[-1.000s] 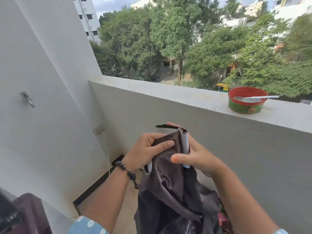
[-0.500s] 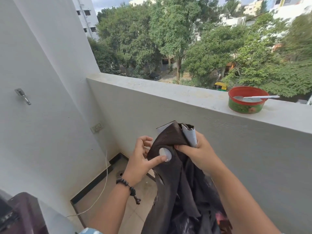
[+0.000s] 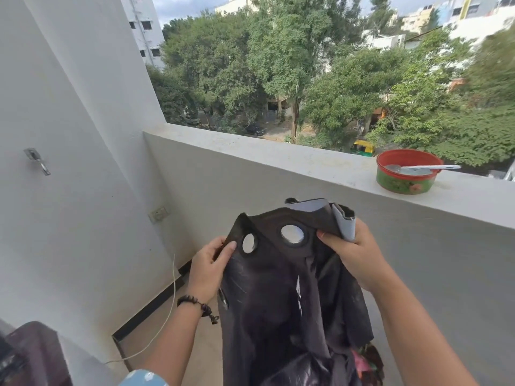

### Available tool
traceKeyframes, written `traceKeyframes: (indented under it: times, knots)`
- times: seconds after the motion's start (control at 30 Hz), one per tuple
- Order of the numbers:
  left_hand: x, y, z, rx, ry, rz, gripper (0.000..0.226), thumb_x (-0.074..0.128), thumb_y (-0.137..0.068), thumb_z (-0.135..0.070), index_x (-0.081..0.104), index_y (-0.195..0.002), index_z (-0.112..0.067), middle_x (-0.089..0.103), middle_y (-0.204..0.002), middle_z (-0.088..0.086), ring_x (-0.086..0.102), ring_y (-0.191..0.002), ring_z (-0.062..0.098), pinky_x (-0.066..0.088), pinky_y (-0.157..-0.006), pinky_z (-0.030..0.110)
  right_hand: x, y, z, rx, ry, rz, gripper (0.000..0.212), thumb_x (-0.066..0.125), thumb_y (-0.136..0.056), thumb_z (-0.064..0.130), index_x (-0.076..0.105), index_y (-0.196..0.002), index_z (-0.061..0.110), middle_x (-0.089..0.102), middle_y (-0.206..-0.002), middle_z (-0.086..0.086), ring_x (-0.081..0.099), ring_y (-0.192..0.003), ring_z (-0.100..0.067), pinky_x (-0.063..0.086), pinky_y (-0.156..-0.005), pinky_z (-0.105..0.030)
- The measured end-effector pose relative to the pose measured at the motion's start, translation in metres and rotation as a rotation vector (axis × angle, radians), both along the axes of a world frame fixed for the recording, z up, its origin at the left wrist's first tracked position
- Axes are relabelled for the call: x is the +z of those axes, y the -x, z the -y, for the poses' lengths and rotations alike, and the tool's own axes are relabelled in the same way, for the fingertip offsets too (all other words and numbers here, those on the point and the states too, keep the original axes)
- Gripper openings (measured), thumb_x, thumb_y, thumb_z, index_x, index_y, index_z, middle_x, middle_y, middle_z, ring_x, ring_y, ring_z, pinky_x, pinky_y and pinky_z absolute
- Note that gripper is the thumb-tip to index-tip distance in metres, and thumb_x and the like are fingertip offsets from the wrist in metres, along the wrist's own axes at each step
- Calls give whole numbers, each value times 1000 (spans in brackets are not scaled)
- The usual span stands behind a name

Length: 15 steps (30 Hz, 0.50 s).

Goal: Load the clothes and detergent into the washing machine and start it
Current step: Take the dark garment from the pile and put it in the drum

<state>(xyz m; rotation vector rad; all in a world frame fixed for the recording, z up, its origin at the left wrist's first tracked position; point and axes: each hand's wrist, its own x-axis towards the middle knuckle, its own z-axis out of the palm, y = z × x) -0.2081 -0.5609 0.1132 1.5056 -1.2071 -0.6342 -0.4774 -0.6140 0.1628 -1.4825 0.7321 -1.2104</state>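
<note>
A dark brown cloth point(image 3: 281, 296) with round eyelet holes along its top edge and a pale grey lining hangs in front of me. My left hand point(image 3: 207, 267) pinches its left top corner beside one hole. My right hand point(image 3: 352, 252) grips the bunched right top edge, where the grey lining folds over. The cloth is stretched between both hands and drops down to a heap of other dark and coloured clothes point(image 3: 359, 363) at the bottom. A dark maroon corner of the washing machine point(image 3: 30, 352) shows at the lower left.
A red and green bowl point(image 3: 404, 174) with a spoon stands on the white balcony parapet point(image 3: 278, 157) at the right. A tap point(image 3: 37, 160) and a socket point(image 3: 159, 213) sit on the left wall. A white cord point(image 3: 167, 310) trails over the tiled floor.
My hands have moved apart, spreading the cloth's top edge so two holes now show. The left hand has shifted from the middle to the left corner.
</note>
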Motion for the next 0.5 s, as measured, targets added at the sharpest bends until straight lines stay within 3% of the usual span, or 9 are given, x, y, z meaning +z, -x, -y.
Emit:
traceKeyframes:
  times: [0.1, 0.17, 0.3, 0.4, 0.5]
  knots:
    - [34, 18, 9, -90, 89, 21, 25, 61, -86, -43, 74, -102, -29, 75, -101, -6, 68, -98, 13, 54, -91, 41, -4, -5, -5, 166, -53, -30, 57, 65, -83, -3, 57, -133, 23, 65, -128, 2, 61, -119, -16, 48, -100, -34]
    - [50, 33, 12, -203, 121, 92, 25, 58, -90, -30, 72, -110, -24, 74, -106, -5, 67, -105, 15, 53, -93, 39, -3, -11, -9, 233, -30, -105, 69, 69, -78, 4, 50, -138, 31, 52, -143, 12, 53, -128, -9, 44, -106, -34]
    - [67, 57, 13, -296, 146, 123, 27, 59, -86, -19, 73, -109, -16, 75, -104, -3, 68, -102, 16, 55, -90, 35, -4, -23, -14, 283, -17, -175, 92, 81, -75, 1, 33, -147, 33, 56, -135, 15, 54, -125, -6, 48, -101, -29]
    - [69, 61, 11, -319, 167, 155, 23, 62, -86, -15, 75, -106, -16, 74, -99, -2, 68, -97, 12, 54, -86, 29, -8, -21, -12, 278, -54, -166, 85, 84, -71, 2, 41, -142, 20, 63, -129, 6, 58, -121, -11, 50, -98, -31]
    - [65, 59, 10, -277, 224, 243, 23, 65, -88, -8, 74, -101, -25, 69, -92, -2, 63, -87, 4, 48, -80, 18, -9, -21, -13, 211, -94, -53, 55, 81, -72, -5, 60, -121, 9, 73, -111, 1, 68, -104, -14, 53, -83, -25]
